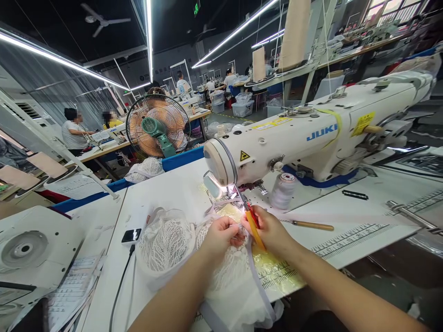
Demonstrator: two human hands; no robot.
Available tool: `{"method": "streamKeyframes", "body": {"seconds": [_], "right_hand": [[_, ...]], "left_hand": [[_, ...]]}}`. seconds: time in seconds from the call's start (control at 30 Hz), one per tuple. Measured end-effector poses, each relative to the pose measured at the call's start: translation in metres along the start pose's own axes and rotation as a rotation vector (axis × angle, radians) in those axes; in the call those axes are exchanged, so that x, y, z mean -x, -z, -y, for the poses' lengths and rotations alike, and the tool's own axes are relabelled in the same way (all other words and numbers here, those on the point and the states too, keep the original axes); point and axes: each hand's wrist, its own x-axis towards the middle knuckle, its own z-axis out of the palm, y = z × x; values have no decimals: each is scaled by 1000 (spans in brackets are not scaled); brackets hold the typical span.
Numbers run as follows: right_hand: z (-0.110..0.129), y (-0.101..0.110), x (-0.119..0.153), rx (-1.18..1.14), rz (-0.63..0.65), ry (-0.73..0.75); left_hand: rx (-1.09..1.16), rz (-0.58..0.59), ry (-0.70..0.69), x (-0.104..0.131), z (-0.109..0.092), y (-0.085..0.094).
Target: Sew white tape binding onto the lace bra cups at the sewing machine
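Lace garment (226, 272) lies directly under your two-handed grip, its gathered edge at your fingertips and its lower part hanging toward you over the table edge. Far left of the grip, you have printed sheets (74, 283), then a small white device (131, 236) with a dark display and a cable. Nearer on that side sits a rounded lace piece (168, 240); you cannot tell whether it joins the part you hold.

Your left hand (221, 233) has thumb and fingers pressed together, pinching the white edge. Just right of it, your right hand (265, 226) closes around orange-handled scissors (254, 230), blades pointing away from you toward the sewing machine (259, 147), while its fingertips meet near the left ones. Whether they also pinch cloth, you cannot tell.

You can expect the garment to be light, limp and stretchy, with the openwork easy to snag and the smooth parts perhaps a little slippery. The bound edge looks firmer, so it is the better place to take hold, close to the seam. Beyond your right hand stands a thread cone (284, 191), and farther right of the grip a wooden-handled tool (313, 226) lies flat
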Motion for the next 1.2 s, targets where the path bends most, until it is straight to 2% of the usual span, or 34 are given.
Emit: {"method": "streamKeyframes", "body": {"seconds": [0.37,0.53,0.67,0.93,1.2], "right_hand": [[-4,1,0,-96,48,-14],[0,2,2,-147,77,-71],[5,2,3,-167,96,-57],[9,5,4,-196,127,-73],[2,3,2,-166,97,-38]], "left_hand": [[-9,-32,-22,-2,3,4],[-28,-51,-31,-3,3,4],[-56,-98,-35,-2,2,2],[-31,-113,-50,-2,0,1],[-56,-152,-147,-2,0,0]]}}
